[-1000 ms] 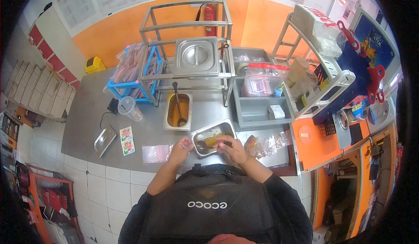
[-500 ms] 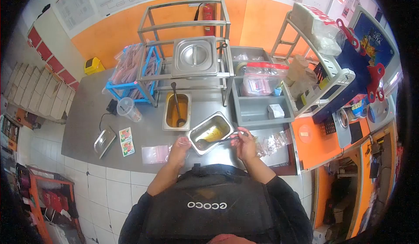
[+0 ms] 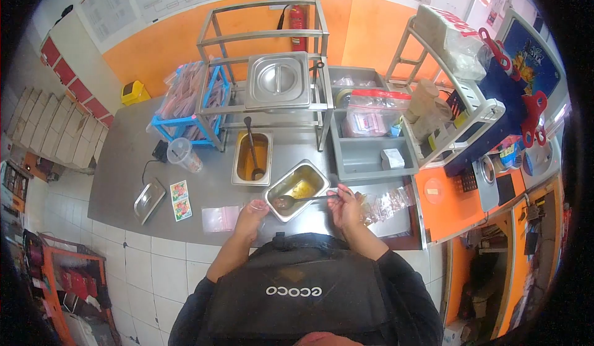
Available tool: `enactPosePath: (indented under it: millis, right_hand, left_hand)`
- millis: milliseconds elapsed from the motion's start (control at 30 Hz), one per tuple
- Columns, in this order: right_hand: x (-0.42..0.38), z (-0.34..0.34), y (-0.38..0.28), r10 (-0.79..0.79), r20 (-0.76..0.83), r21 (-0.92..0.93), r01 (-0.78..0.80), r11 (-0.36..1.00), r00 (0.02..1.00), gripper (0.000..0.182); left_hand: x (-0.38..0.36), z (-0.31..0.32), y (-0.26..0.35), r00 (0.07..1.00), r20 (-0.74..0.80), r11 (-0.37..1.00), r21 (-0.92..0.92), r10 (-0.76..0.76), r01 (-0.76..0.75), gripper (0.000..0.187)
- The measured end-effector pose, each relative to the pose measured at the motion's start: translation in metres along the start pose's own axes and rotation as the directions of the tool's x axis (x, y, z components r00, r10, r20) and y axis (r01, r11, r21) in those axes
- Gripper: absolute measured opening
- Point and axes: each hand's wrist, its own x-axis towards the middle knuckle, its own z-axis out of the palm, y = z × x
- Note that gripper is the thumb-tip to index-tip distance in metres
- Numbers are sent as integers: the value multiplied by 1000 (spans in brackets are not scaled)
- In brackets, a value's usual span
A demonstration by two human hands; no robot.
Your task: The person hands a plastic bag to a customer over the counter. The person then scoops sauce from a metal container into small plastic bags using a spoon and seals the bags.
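A small steel food pan point(image 3: 316, 174) with yellowish residue inside stands tilted at the table's front edge. My right hand point(image 3: 348, 209) is closed round the handle of a dark ladle point(image 3: 318, 197), whose bowl is in the pan near its left corner, with some brownish content. At the pan's left side my left hand point(image 3: 249, 218) pinches a small clear plastic bag point(image 3: 258, 205), its mouth facing up; its lower part is hard to make out. Clear bags with pink edges point(image 3: 221, 218) lie beside that hand. Behind stands a second steel pan point(image 3: 266, 160) of orange-brown liquid with another ladle point(image 3: 252, 145) in it.
A steel rack point(image 3: 323, 108) carrying a lidded pan point(image 3: 278, 80) stands behind. Left are a blue crate point(image 3: 185, 132) of packets, a plastic cup point(image 3: 183, 154), a steel lid point(image 3: 149, 201) and printed sachets point(image 3: 180, 200). Grey bins point(image 3: 371, 170) and small filled packets point(image 3: 390, 205) are right.
The ladle bowl has shifted slightly left and up toward the pan's left rim and the bag. My right hand has moved a little left with the handle.
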Motion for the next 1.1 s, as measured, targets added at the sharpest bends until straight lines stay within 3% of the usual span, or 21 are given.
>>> enactPosePath:
  millis: [200,300,400,600,800,900,1100]
  right_hand:
    - [-6,18,-20,-19,-4,45,19,999,1000,27]
    - [-8,28,-32,-81,20,47,80,996,996,26]
    - [-15,47,-53,-158,70,42,155,987,985,28]
    - [-49,104,-104,-319,232,16,325,946,919,31]
    - [-80,140,-129,-387,399,-39,438,898,831,30]
    - [-89,148,-129,-399,452,-57,472,880,798,29]
    - [-100,154,-125,-432,553,-121,581,805,713,32]
  left_hand:
    - [-5,-3,5,985,-148,988,140,92,-71,31]
    - [-12,4,17,912,-147,813,522,384,-258,41]
    - [-12,12,28,812,23,615,641,583,-459,48]
    - [6,43,37,605,149,473,490,782,-732,49]
    - [20,68,44,595,163,513,362,787,-778,52]
    - [23,72,43,641,158,587,285,751,-758,56]
    - [21,74,40,662,105,618,275,742,-736,66]
